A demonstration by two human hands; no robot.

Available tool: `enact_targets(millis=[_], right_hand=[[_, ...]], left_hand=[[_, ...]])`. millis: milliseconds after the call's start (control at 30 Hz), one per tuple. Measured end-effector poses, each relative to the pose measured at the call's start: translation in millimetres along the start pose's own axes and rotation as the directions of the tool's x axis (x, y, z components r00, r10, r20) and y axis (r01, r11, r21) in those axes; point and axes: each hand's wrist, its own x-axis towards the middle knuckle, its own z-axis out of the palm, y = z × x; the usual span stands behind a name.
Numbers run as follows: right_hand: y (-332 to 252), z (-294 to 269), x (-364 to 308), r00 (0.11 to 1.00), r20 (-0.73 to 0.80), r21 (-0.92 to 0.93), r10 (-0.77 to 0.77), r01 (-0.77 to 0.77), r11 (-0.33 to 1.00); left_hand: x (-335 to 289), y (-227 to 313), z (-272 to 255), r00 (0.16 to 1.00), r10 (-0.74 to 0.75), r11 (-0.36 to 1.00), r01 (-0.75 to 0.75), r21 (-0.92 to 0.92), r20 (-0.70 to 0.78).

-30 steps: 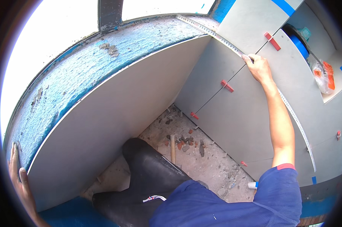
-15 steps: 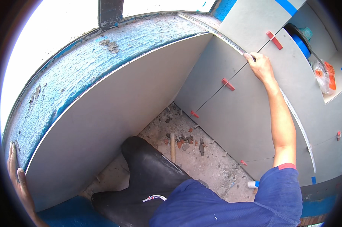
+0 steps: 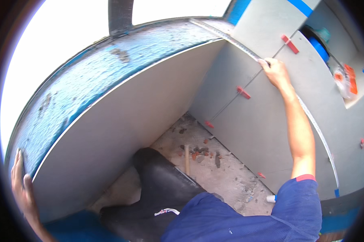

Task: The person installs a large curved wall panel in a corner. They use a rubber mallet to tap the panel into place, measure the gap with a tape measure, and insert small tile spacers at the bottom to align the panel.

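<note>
"Where the head view shows the right hand (image 3: pixel 275 72), what do the fingers hold?"

"One thin, white, flexible measuring strip (image 3: pixel 244 49), pinched between thumb and forefinger; the other fingers are curled. Its far end lies on the rough, blue-painted ledge (image 3: pixel 81 80) below the bright window (image 3: pixel 174 8). Past the fingers, it runs behind the forearm (image 3: pixel 299 129) and curves down the smooth grey wall panel (image 3: pixel 262 117)."

"Reason for that grip?"

"Judged to steady the upper span, which appears straight."

"Left hand (image 3: pixel 22 185)?"

"Fingers extended, thumb apart, nothing visibly held, beside the ledge's near end and the plain grey upright board (image 3: pixel 129 121). Probably bracing; firm contact unconfirmed."

"Red plastic wedges (image 3: pixel 243 92)?"

"Set where wall panels meet, presumably keeping them flush."
</note>
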Motion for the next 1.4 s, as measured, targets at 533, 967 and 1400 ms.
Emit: enact_targets(millis=[533, 967, 1400], right_hand=[[-129, -50, -188, 0.738, 0.547, 0.836, -0.395, -0.457, 0.304], [-372, -37, -299, -0.392, 0.038, 0.606, -0.919, -0.722, 0.333], [-228, 7, -279, -0.25, 0.34, 0.629, -0.907, -0.656, 0.416]], left_hand=[[-87, 154, -104, 0.882, -0.262, 0.882, 0.055, -0.468, -0.39], [-158, 168, -124, 0.604, -0.791, 0.539, 0.608, -0.583, -0.102], [-129, 50, -175, 0.649, -0.61, 0.644, 0.741, -0.193, 0.455]])
